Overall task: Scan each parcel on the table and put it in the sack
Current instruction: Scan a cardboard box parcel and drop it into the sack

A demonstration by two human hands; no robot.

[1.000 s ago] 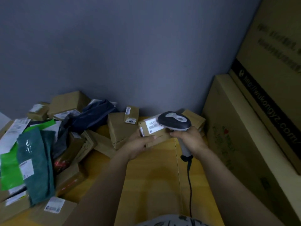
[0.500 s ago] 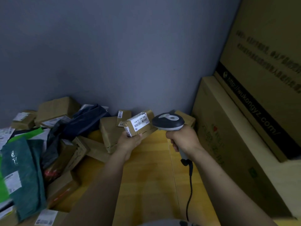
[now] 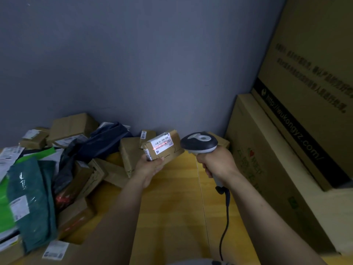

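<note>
1. Two large cardboard cartons stand at the right. The lower carton (image 3: 267, 169) lies closed along the table edge, and the upper carton (image 3: 315, 73), with a printed black band, rests on it. Their contents cannot be seen.
2. The small brown parcel (image 3: 172, 150) is held up above the table (image 3: 172, 203), tilted, with its white label (image 3: 162, 143) facing up. A red scan line crosses the barcode.
3. The left hand (image 3: 150, 167) grips the parcel at its near end. The thumb lies on the parcel's near face, and the other fingers are hidden beneath it.
4. The right hand (image 3: 215, 161) has its fingers curled tight round the handle of the scanner (image 3: 198, 143). The scanner's dark head points at the label from just beside the parcel, apart from it. Its cable (image 3: 225, 217) hangs down toward the person.
5. A pile of parcels fills the left side of the table: a teal bag (image 3: 32, 197) over a bright green bag (image 3: 5, 211), a dark blue bag (image 3: 107, 140), and a brown box (image 3: 70, 125) by the grey wall (image 3: 133, 54).
6. Right behind the held parcel, a leaning box (image 3: 129, 153) and a small labelled box (image 3: 147, 134) stand against the wall.
</note>
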